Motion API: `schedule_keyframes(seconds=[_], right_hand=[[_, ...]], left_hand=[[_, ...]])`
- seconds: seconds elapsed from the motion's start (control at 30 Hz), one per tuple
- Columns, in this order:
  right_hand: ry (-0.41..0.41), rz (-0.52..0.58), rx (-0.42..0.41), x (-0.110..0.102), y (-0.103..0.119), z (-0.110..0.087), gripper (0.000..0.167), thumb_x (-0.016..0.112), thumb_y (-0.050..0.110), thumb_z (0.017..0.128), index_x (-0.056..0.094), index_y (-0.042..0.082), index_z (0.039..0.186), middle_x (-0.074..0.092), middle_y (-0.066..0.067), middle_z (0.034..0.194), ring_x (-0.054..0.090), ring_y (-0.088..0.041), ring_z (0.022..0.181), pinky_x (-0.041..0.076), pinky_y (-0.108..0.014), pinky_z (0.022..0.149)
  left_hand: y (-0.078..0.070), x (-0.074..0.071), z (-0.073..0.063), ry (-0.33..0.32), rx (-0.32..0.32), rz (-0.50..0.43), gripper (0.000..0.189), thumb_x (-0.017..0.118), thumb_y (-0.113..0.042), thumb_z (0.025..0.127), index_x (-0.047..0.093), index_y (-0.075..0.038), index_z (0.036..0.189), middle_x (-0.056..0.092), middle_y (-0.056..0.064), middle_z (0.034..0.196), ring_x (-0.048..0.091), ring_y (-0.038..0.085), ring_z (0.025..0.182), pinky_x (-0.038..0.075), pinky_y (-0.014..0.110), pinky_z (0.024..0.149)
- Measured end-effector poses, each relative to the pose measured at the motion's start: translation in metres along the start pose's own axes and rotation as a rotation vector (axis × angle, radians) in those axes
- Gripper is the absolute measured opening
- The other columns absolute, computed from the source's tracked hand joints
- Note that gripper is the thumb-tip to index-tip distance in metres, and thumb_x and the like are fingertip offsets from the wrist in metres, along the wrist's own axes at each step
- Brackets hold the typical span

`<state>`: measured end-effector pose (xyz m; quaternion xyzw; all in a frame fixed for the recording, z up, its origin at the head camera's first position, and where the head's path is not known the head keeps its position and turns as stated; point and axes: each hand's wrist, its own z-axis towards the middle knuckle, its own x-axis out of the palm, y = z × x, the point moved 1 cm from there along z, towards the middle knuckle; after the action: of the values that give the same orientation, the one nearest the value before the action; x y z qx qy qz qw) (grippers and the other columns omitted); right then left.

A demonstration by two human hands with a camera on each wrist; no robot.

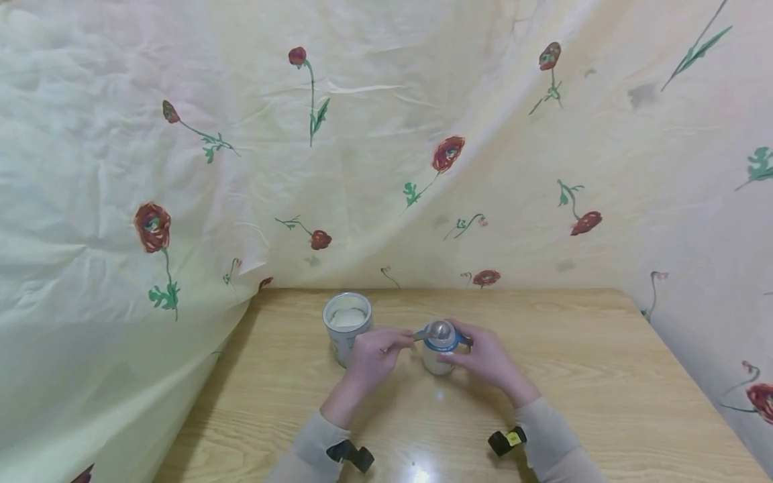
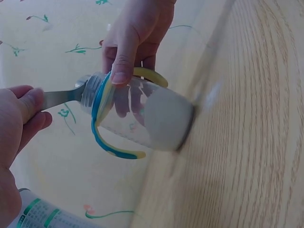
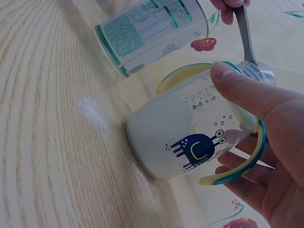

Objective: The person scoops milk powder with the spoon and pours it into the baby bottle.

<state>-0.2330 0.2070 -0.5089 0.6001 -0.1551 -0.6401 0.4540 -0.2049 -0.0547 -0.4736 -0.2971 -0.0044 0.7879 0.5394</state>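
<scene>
A clear baby bottle (image 1: 436, 362) stands on the table, with a blue-and-yellow two-handled ring (image 2: 100, 111) around its neck and a dark cartoon creature (image 3: 197, 149) printed on its side. Whitish contents fill its lower part. My right hand (image 1: 486, 355) grips the bottle near its neck, thumb on one side and fingers around the other. Between thumb and fingers, my left hand (image 1: 371, 355) pinches the handle of a metal spoon (image 2: 61, 97). The spoon's round bowl (image 1: 443, 329) is at the bottle's open mouth; whether it holds anything cannot be seen.
An open can (image 1: 341, 343) of white powder (image 1: 348, 318) stands behind my left hand, its printed label (image 3: 152, 35) facing the right wrist camera. The wooden table (image 1: 574, 349) backs onto a hanging floral cloth (image 1: 374, 168), which also drapes along the left and right sides.
</scene>
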Motion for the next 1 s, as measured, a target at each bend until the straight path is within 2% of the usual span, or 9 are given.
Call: schedule_keyframes(seconds=[0.23,0.37,0.43,0.57,0.7,0.8,0.87,1.0], right_hand=[[0.0,0.017,-0.006,0.0,0.0,0.001,0.082,0.094,0.041,0.083,0.061,0.006,0.15,0.068,-0.018,0.141,0.065,-0.04,0.128,0.051,-0.062,0.106],[-0.003,0.021,-0.008,0.001,-0.001,0.002,0.08,0.094,0.038,0.083,0.061,0.007,0.149,0.068,-0.016,0.141,0.065,-0.038,0.128,0.051,-0.061,0.107],[-0.003,0.014,-0.004,0.001,-0.001,0.002,0.081,0.094,0.039,0.083,0.061,0.007,0.149,0.068,-0.016,0.142,0.065,-0.038,0.128,0.051,-0.06,0.107],[0.002,0.002,0.009,0.001,-0.001,0.001,0.085,0.093,0.043,0.083,0.059,0.004,0.151,0.065,-0.018,0.144,0.063,-0.041,0.13,0.051,-0.061,0.107],[0.009,-0.01,0.031,0.0,-0.001,0.001,0.089,0.092,0.046,0.083,0.056,0.003,0.153,0.064,-0.02,0.146,0.062,-0.044,0.132,0.05,-0.063,0.107],[0.009,-0.014,0.04,0.0,-0.001,0.001,0.09,0.092,0.046,0.083,0.055,0.004,0.154,0.064,-0.02,0.145,0.061,-0.045,0.132,0.05,-0.063,0.107],[0.007,-0.015,0.037,0.0,0.0,0.0,0.089,0.092,0.046,0.083,0.056,0.004,0.153,0.065,-0.02,0.145,0.061,-0.045,0.132,0.05,-0.064,0.107],[0.0,-0.014,0.028,0.0,0.001,0.0,0.086,0.092,0.044,0.083,0.058,0.005,0.152,0.065,-0.02,0.145,0.062,-0.044,0.131,0.05,-0.063,0.106]], left_hand=[[0.0,0.002,0.006,-0.085,-0.002,-0.039,0.012,0.082,0.008,0.087,0.081,-0.003,0.086,0.081,0.011,0.09,0.081,0.021,0.085,0.061,0.021,0.079],[-0.002,0.005,0.009,-0.115,-0.076,-0.053,0.014,0.082,0.01,0.085,0.081,-0.003,0.083,0.081,0.009,0.088,0.08,0.02,0.082,0.061,0.02,0.076],[-0.003,0.006,0.01,-0.129,-0.153,-0.087,0.018,0.08,0.015,0.085,0.081,-0.003,0.083,0.081,0.008,0.087,0.08,0.02,0.079,0.062,0.021,0.072],[-0.007,0.008,0.011,-0.17,-0.369,-0.199,0.02,0.076,0.018,0.087,0.081,-0.002,0.087,0.08,0.008,0.086,0.079,0.02,0.074,0.062,0.024,0.066],[-0.009,0.008,0.012,-0.225,-0.615,-0.325,0.012,0.079,0.008,0.09,0.082,-0.003,0.09,0.08,0.009,0.086,0.079,0.023,0.075,0.064,0.029,0.068],[-0.01,0.009,0.012,-0.274,-0.782,-0.438,0.003,0.081,0.003,0.091,0.08,0.002,0.095,0.08,0.012,0.087,0.079,0.025,0.077,0.065,0.031,0.073],[-0.009,0.008,0.013,-0.31,-0.864,-0.53,0.007,0.081,0.002,0.092,0.079,0.006,0.098,0.079,0.015,0.089,0.08,0.026,0.079,0.065,0.033,0.077],[-0.01,0.003,0.013,-0.381,-0.987,-0.719,0.016,0.08,0.001,0.094,0.075,0.011,0.104,0.078,0.019,0.095,0.08,0.023,0.081,0.064,0.036,0.086]])
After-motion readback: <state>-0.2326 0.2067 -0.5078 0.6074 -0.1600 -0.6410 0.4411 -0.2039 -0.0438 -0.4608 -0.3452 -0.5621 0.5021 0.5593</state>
